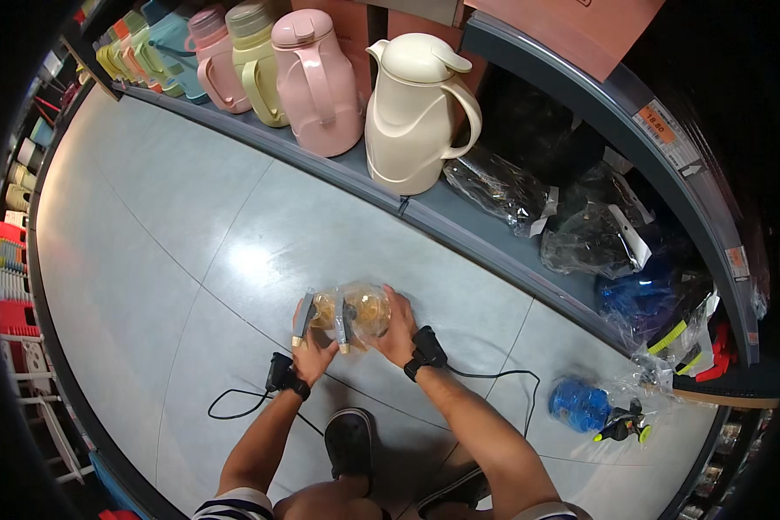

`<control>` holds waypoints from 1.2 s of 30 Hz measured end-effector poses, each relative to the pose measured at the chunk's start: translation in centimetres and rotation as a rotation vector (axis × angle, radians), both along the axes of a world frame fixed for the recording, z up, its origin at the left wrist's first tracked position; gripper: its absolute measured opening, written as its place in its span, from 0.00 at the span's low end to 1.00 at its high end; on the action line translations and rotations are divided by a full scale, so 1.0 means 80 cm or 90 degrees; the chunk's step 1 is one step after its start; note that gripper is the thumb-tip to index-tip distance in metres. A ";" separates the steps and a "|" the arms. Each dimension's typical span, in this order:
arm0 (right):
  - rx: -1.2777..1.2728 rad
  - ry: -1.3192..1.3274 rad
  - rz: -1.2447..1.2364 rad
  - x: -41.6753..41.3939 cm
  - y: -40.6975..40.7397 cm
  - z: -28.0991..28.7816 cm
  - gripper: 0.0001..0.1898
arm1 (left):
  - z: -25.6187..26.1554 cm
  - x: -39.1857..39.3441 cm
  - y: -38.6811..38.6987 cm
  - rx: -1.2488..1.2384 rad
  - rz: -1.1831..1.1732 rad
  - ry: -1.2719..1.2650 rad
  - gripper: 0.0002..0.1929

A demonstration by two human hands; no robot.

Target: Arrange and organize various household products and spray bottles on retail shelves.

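Observation:
Two amber, see-through spray bottles (367, 313) with grey trigger heads are held side by side above the floor, in what looks like clear plastic wrap. My left hand (313, 354) grips them at the trigger-head end, near the pale nozzles. My right hand (398, 328) holds the rounded bottle end, fingers curled around its far side. Each wrist wears a black strap with a small black device and cable. Off to the right, a blue plastic spray bottle (580, 405) with a black and yellow-green head lies on the floor in clear wrap.
A low shelf (487, 244) runs diagonally ahead, bearing a cream vacuum jug (408, 123), a pink jug (318, 84), other pastel jugs and several plastic-wrapped items (595, 240). A curved upper shelf edge (598, 88) overhangs at right. Shelving with plastic goods (16, 315) lines the left.

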State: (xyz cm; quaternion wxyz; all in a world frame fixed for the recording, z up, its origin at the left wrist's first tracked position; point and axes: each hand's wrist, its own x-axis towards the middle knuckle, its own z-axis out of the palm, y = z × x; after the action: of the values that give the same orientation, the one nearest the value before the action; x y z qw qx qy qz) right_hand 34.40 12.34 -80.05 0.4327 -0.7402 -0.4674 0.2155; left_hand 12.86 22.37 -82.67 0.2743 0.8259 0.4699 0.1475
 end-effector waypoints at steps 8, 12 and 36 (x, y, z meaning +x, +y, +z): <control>-0.107 0.054 0.025 0.030 -0.021 0.017 0.63 | 0.039 -0.001 -0.038 0.008 -0.038 -0.066 0.52; -0.135 0.052 0.038 0.056 -0.047 0.049 0.63 | 0.039 -0.007 -0.077 0.082 0.030 -0.024 0.39; -0.029 0.148 0.089 0.035 -0.284 0.130 0.35 | 0.249 0.491 0.036 0.532 -0.399 0.259 0.28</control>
State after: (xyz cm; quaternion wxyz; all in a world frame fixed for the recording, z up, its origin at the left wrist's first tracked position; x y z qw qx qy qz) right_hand 37.22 -10.42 -69.64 0.4508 -0.6855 -0.4594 0.3403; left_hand 52.13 25.26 -62.74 -0.1418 0.9763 0.1473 0.0705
